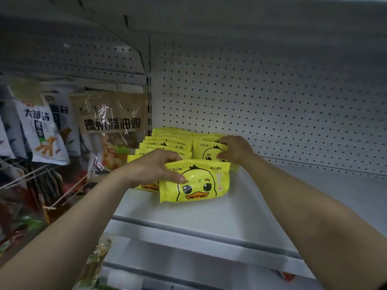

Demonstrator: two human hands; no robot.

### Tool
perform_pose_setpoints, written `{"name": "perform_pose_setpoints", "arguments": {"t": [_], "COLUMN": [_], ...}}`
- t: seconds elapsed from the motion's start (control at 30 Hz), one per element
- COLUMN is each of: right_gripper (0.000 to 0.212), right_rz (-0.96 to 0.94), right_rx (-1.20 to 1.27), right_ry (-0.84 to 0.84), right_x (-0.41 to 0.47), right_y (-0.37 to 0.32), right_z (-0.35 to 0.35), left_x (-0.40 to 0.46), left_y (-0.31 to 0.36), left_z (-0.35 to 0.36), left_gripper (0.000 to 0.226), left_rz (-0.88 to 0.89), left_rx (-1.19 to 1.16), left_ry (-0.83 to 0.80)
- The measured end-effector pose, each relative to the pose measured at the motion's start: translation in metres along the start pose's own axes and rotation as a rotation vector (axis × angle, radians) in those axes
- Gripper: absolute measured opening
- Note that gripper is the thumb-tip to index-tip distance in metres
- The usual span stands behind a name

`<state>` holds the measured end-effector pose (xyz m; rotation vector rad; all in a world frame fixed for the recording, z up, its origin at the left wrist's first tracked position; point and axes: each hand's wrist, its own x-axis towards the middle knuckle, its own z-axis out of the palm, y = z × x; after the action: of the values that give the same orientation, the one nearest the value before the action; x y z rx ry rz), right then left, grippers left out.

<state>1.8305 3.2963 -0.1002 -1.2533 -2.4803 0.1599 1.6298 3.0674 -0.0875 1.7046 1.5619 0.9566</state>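
At frame centre, on white metal shelf point(209, 218) | left hand point(152, 168) clamped on front yellow duck-print wipes pack point(199, 183) | right hand point(236, 148) pinching yellow duck-print pack behind point(206, 152) | step: likely lining up rows | next: stand front pack upright, snug against row

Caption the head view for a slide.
Left hand grips the front duck-print yellow pack while right hand holds the pack behind on a white shelf.

White pegboard back wall point(272, 97), pale metal shelf point(209, 216), hanging snack bags point(41, 132) leftward.
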Motion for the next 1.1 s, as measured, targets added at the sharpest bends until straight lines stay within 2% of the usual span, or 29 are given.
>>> {"name": "perform_pose_setpoints", "arguments": {"t": [0.17,0.27,0.37,0.4,0.47,0.53,0.57,0.63,0.77,0.83,0.93,1.0,1.1], "right_gripper": [0.065,0.056,0.039,0.035,0.030,0.028,0.029,0.029,0.028,0.032,0.050,0.056,0.046], "right_rz": [-0.025,-0.029,-0.009,-0.005,-0.045,-0.147,-0.177,-0.182,-0.111,-0.068,0.028,0.052,0.046], "right_rx": [0.018,0.037,0.297,0.468,0.726,0.666,0.592,0.454,0.383,0.320,0.272,0.261,0.298], "right_ry": [0.074,0.116,0.188,0.121,-0.154,-0.353,-0.377,-0.305,-0.164,-0.118,-0.100,-0.122,-0.119], "right_x": [0.003,0.003,-0.009,-0.018,-0.040,-0.057,-0.061,-0.062,-0.052,-0.045,-0.034,-0.029,-0.026], "right_y": [0.009,0.013,0.000,-0.009,-0.025,-0.032,-0.033,-0.030,-0.011,0.003,0.023,0.027,0.021], "right_z": [0.008,0.007,-0.018,-0.032,-0.060,-0.076,-0.077,-0.076,-0.071,-0.065,-0.048,-0.036,-0.020], "left_x": [0.005,0.010,0.022,0.027,0.037,0.048,0.053,0.063,0.076,0.073,0.064,0.058,0.056], "left_y": [0.005,0.012,0.018,0.019,0.023,0.028,0.030,0.031,0.021,0.011,-0.009,-0.019,-0.026], "left_z": [0.005,0.007,0.009,0.010,0.015,0.020,0.023,0.028,0.033,0.035,0.038,0.041,0.045], "left_gripper": [0.024,0.026,0.030,0.031,0.033,0.034,0.034,0.033,0.029,0.031,0.050,0.067,0.088], "left_rz": [-0.013,-0.024,-0.019,-0.013,-0.004,0.018,0.029,0.041,0.086,0.078,-0.013,-0.068,-0.020], "left_rx": [0.045,0.069,0.074,0.075,0.068,0.054,0.048,0.053,0.116,0.363,0.780,0.888,0.949], "left_ry": [0.004,0.036,0.068,0.084,0.136,0.185,0.203,0.246,0.416,0.458,0.445,0.419,0.444]}}
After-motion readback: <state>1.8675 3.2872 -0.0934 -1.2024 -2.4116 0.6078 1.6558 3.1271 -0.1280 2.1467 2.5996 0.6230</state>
